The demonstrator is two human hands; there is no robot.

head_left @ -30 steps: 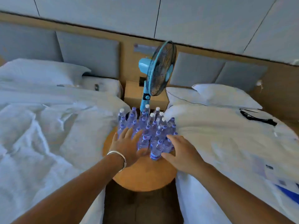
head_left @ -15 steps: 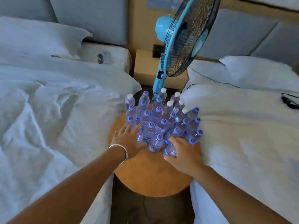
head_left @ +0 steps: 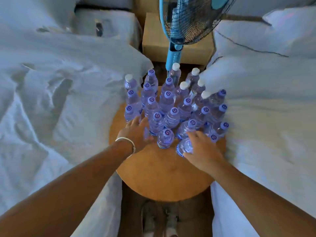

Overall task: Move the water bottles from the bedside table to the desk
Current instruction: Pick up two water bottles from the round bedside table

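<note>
Purple-capped water bottles (head_left: 172, 106) stood upright in a tight cluster on the far half of the round wooden table (head_left: 164, 178), wedged between two white beds (head_left: 51, 93). Your right hand (head_left: 203, 151) had its fingers curled around the nearest bottle (head_left: 185, 147) at the cluster's front right. Your left hand (head_left: 136, 132), a silver bangle (head_left: 126, 144) on its wrist, reached into the front left bottles; blur hid whether its fingers gripped one. A blue fan (head_left: 186, 21) stood behind.

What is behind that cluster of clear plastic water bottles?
Behind the clear plastic water bottles rises a blue standing fan, before a tan box-like stand. The fan's base is hidden.
</note>
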